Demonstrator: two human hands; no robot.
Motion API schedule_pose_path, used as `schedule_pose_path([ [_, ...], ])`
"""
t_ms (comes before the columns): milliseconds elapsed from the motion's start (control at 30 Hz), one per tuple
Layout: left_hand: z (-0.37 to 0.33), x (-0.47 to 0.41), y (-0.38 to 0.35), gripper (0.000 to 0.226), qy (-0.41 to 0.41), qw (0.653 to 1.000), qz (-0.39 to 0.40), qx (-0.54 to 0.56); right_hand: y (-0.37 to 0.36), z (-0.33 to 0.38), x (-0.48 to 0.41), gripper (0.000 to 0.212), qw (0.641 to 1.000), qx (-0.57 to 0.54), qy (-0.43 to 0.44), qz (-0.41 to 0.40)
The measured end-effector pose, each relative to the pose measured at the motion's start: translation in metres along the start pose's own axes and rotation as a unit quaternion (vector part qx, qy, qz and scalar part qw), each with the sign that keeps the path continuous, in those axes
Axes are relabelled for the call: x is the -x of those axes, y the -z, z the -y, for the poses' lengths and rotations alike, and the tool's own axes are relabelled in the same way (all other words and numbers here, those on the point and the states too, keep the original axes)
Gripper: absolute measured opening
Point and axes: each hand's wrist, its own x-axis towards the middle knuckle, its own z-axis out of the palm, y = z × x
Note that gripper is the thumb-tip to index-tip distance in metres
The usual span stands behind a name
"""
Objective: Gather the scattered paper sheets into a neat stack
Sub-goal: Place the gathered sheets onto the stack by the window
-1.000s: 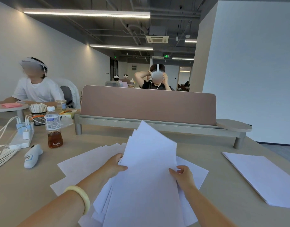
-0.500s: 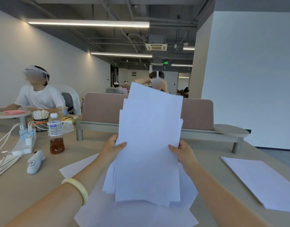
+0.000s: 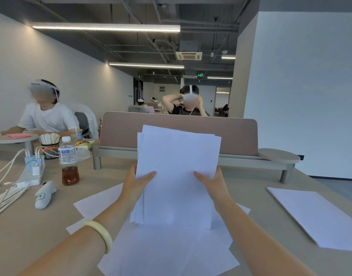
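I hold a bundle of white paper sheets (image 3: 177, 176) upright in front of me, its lower edges resting on loose sheets below. My left hand (image 3: 134, 186) grips the bundle's left edge, thumb on the front. My right hand (image 3: 212, 185) grips the right edge the same way. The sheets in the bundle are nearly aligned, with a few edges fanned out at the left and top. Several loose white sheets (image 3: 167, 253) lie overlapping on the beige table (image 3: 32, 232) under the bundle. A separate flat stack of paper (image 3: 318, 216) lies at the right.
At the left stand a bottle with brown liquid (image 3: 68, 162), a white handheld device (image 3: 44, 194), a power strip with cables (image 3: 33, 170) and a bundle of white sticks (image 3: 6, 198). A pinkish divider panel (image 3: 179, 132) crosses the table behind. Two people with headsets sit beyond.
I lifted the sheets off the table and stood them upright. The bundle has since dropped lower and its sheets have come closer into line.
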Motion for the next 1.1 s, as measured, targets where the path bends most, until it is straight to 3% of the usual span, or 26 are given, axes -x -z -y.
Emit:
schedule_pose_path([
  [167,0.008,0.003,-0.012,0.014,0.009,1.0,0.006,-0.013,-0.009,0.004,0.002,0.028,0.999,0.017,-0.006,-0.049],
  [300,-0.005,-0.005,-0.018,0.025,-0.005,0.999,0.019,-0.028,-0.012,0.021,-0.004,0.022,0.999,0.015,0.008,-0.045],
  [467,0.016,-0.003,-0.005,0.053,0.028,0.998,-0.026,-0.039,-0.01,0.0,0.004,0.038,0.997,0.026,-0.043,-0.056],
  [633,0.03,0.012,-0.01,0.035,0.056,0.997,-0.045,-0.04,-0.016,-0.021,0.008,0.005,0.993,0.081,-0.063,-0.059],
  [1000,0.034,0.01,-0.011,0.029,0.064,0.993,-0.076,-0.069,-0.021,-0.023,0.016,0.031,0.997,0.03,-0.044,-0.06],
  [1100,0.037,0.012,-0.013,0.023,0.073,0.992,-0.055,-0.081,-0.022,-0.026,0.015,0.023,0.994,0.057,-0.06,-0.065],
])
